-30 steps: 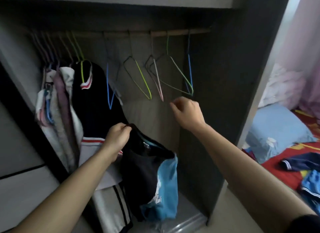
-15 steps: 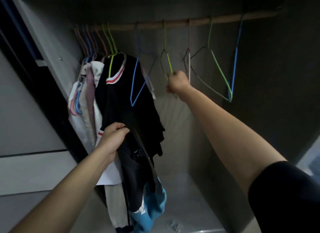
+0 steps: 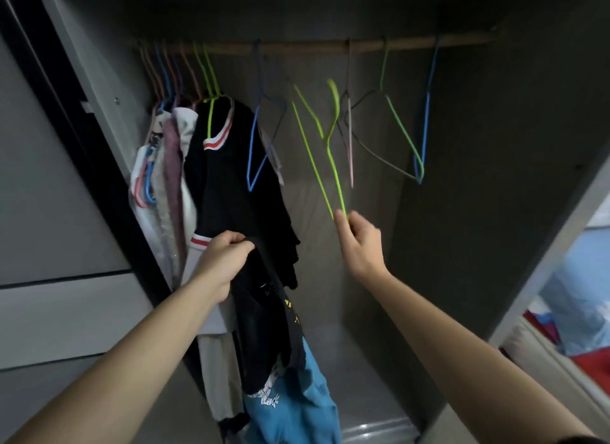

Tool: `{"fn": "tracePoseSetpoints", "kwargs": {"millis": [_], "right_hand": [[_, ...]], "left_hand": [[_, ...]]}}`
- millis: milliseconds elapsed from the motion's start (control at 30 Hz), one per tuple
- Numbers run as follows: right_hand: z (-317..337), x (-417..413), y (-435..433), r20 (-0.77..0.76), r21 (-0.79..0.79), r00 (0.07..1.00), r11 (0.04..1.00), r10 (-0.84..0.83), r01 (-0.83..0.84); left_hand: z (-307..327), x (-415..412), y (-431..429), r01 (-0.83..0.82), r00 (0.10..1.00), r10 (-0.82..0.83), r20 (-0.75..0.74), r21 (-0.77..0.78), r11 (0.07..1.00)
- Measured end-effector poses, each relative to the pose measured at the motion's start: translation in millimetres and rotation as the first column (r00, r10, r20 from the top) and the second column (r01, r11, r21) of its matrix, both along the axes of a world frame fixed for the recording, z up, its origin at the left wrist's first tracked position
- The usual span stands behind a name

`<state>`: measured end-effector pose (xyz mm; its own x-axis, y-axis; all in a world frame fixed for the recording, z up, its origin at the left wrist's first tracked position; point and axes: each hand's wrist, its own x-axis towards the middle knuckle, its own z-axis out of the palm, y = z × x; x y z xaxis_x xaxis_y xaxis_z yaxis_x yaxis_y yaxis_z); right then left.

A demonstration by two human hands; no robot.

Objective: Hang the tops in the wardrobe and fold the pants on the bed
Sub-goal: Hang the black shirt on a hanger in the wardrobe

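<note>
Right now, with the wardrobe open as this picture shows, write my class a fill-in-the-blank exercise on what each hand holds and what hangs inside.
1. The right hand pinches the bottom of a ____-coloured wire hanger.
2. The left hand grips a black and ____ top.
3. The empty hangers hook over a wooden ____ across the wardrobe's top.
4. The clothes already hung crowd the ____ end of it.

Missing words: green; blue; rail; left

Wooden rail (image 3: 297,47) carries wire hangers (image 3: 401,136); hung tops (image 3: 227,166).
</note>
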<state>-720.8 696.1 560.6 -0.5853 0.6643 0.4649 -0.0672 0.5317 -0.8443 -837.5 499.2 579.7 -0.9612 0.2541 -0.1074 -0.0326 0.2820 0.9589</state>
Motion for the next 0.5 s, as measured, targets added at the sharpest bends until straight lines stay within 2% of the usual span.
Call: {"fn": "tracePoseSetpoints", "kwargs": {"millis": [100,233,300,400,500], "right_hand": [[-27.6,34.5,-7.2,0.117,0.021,0.991,0.998,-0.062,0.06],[-47.7,98.1,-26.4,0.037,-0.038,0.983,0.983,-0.18,0.181],[-59.6,134.2,-38.1,0.023,-0.087,0.984,0.98,-0.175,0.176],[-70.3,180.4,-60.8,0.064,-0.216,0.995,0.972,-0.079,0.091],[-72.1,215.6,-83.0,0.079,-0.263,0.988,0.953,-0.133,0.149]], "left_hand": [[-18.7,2.3,5.3,0.046,0.998,-0.046,0.03,-0.009,0.999],[-35.5,24.4,18.0,0.15,0.986,-0.148,0.072,-0.018,0.989],[-47.5,34.6,26.5,0.22,0.974,-0.217,0.066,-0.042,0.975],[-63.8,50.5,38.9,0.323,0.943,-0.316,0.106,-0.06,0.944],[-79.0,65.2,48.1,0.39,0.914,-0.382,0.139,-0.028,0.921]]}}
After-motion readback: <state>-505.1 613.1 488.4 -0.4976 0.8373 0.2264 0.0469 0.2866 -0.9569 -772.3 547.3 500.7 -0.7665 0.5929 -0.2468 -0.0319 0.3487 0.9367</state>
